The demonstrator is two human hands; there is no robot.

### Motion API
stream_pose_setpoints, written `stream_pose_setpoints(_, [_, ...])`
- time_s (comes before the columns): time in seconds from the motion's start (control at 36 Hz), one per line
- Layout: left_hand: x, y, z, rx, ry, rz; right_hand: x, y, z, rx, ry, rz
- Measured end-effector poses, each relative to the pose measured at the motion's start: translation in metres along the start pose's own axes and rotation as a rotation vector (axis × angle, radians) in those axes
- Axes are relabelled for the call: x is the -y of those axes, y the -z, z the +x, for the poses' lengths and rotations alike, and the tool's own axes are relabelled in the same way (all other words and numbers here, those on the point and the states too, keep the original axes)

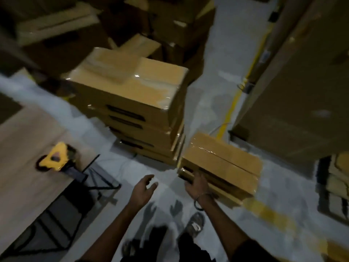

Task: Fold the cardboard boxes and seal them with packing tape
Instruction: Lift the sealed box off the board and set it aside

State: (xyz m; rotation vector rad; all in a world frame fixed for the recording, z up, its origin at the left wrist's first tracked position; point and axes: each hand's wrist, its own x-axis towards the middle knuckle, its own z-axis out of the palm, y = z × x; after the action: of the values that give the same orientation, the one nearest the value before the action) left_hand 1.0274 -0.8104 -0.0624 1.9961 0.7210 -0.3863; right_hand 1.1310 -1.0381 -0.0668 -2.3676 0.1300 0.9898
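A sealed, taped cardboard box (224,161) lies on top of another one low on the floor, right of centre. My right hand (197,184) touches its near left end; whether the fingers grip it I cannot tell. My left hand (144,188) hangs open in the air to the left, holding nothing. A tall stack of taped boxes (136,103) stands just behind. A yellow tape dispenser (55,157) rests on the wooden table (24,148) at the left. The picture is dim and blurred.
More cardboard boxes (170,19) pile up at the back. A big brown carton wall (302,91) fills the right side. A yellow line (236,99) runs along the grey floor. Flattened boxes (338,186) lie at the far right. My feet (194,224) stand below.
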Motion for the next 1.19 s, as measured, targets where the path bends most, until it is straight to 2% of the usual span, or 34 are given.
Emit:
stream_pose_setpoints(0.08, [0.04,0.036,-0.034,-0.136,0.086,-0.161,0.049,-0.046,-0.028,0.098,0.09,-0.005])
stream_pose_setpoints(0.31, [0.179,0.124,-0.132,-0.424,0.248,-0.478,0.177,-0.165,-0.113,0.182,0.305,-0.113])
stream_pose_setpoints(0.5, [0.283,0.175,-0.227,-0.607,0.337,-0.679,0.231,-0.291,-0.18,0.321,0.394,-0.298])
stream_pose_setpoints(0.67, [0.355,0.21,-0.289,-0.762,0.426,-0.79,0.271,-0.393,-0.246,0.507,0.453,-0.427])
stream_pose_setpoints(0.75, [0.391,0.222,-0.314,-0.821,0.442,-0.851,0.295,-0.433,-0.274,0.59,0.495,-0.501])
stream_pose_setpoints(1.03, [0.47,0.263,-0.369,-0.944,0.537,-1.091,0.363,-0.558,-0.31,0.676,0.644,-0.652])
stream_pose_setpoints(1.19, [0.515,0.305,-0.415,-0.994,0.671,-1.201,0.401,-0.625,-0.329,0.71,0.666,-0.663])
